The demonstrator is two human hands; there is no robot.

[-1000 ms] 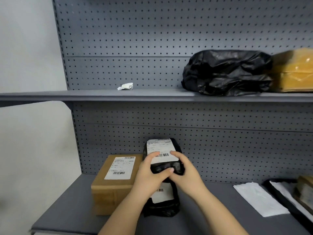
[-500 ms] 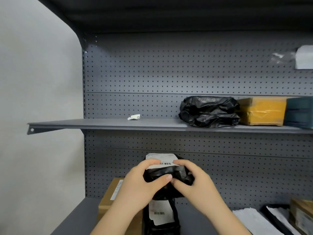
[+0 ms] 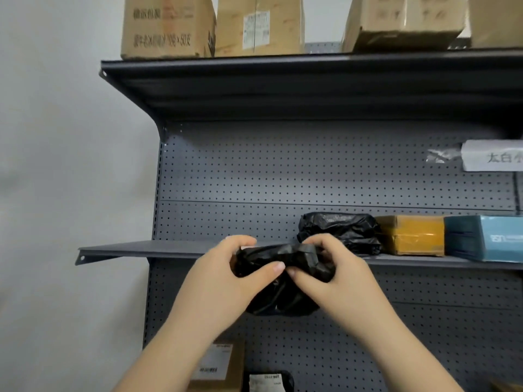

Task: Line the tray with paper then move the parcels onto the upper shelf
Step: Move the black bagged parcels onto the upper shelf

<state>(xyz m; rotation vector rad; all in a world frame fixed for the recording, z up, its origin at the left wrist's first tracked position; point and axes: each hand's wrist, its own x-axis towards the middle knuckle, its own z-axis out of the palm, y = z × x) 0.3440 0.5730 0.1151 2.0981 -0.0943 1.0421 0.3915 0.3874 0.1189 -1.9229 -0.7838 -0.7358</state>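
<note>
The parcel (image 3: 280,278), a soft black bag, hung in the air right at the front lip of the shelf (image 3: 141,250), level with it and not yet resting on it. I had both grips on it: the left grip (image 3: 226,281) was curled round its left end with the thumb across the front, and the right grip (image 3: 331,275) was pinching the crumpled plastic at its right end. Just behind and to the right, a black bag (image 3: 342,233), a yellow parcel (image 3: 413,236) and a blue box (image 3: 486,239) sat side by side on that shelf, so I judged the moving part well under way, with this parcel only needing to be set down left of them. At the bottom edge of the view a brown box (image 3: 223,366) and a labelled bag (image 3: 268,381) lay on the lower level; I took those as left to lift. The tray was out of sight, so I could not tell whether its lining was done. Cartons (image 3: 167,24) stood on the top board overhead.
</note>
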